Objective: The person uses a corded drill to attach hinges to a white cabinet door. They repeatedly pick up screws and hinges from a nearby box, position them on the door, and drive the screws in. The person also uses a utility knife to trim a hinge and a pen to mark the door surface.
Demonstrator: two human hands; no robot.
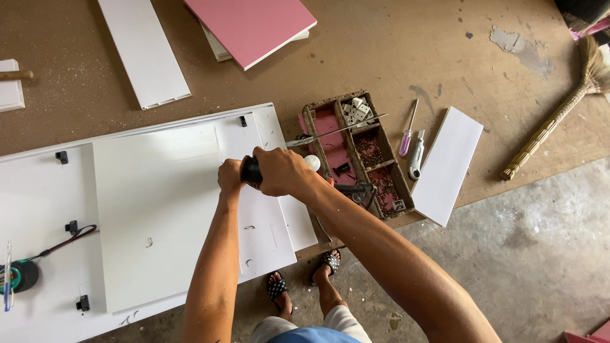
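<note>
Both hands stacked at frame centre: right hand [283, 170] clamped around a black tool handle [251, 171], left hand [229, 176] closed beside it (touching), pressing down onto the white panel [159, 216], handle axis lying left-right.

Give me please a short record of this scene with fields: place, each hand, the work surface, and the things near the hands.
Place: workshop floor, brown board laid over concrete
Left hand: left hand closed on the lower part of a black-handled tool
Right hand: right hand closed over the same handle from above
Work surface: large white panel with small black fittings
Near the hands: wooden compartment tray with screws and white brackets; screwdriver; utility knife
Further away: pink panel; broom; tape roll
</note>
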